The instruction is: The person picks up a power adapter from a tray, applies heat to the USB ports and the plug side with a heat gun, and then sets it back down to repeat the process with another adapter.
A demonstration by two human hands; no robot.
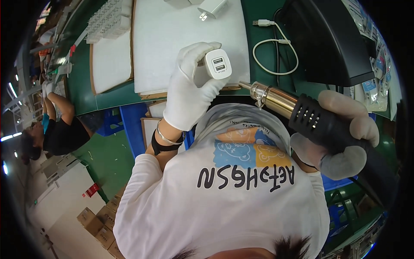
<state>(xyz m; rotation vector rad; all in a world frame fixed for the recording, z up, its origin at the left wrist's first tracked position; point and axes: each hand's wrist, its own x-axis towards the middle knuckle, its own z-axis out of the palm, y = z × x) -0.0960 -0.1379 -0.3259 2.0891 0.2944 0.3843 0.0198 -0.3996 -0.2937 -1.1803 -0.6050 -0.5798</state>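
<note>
My left hand [184,88], in a white glove, pinches a white USB wall charger [219,71] between thumb and fingers. The charger's face with two USB ports is turned up into view. A hot-air gun [276,100] with a brass-coloured metal barrel and a vented black handle is gripped in my gloved right hand [344,163]. Its narrow nozzle points left, just right of and slightly below the charger, with a small gap between them. Behind the left hand lies a white foam-covered board [159,43] on the green table.
Another charger [211,7] with metal prongs rests on the board's far edge. To the right are a white USB cable [255,54] and a large black device [327,39]. Packed white pieces [110,21] stand far left. A person [60,121] is further left, above stacked cardboard boxes [92,222].
</note>
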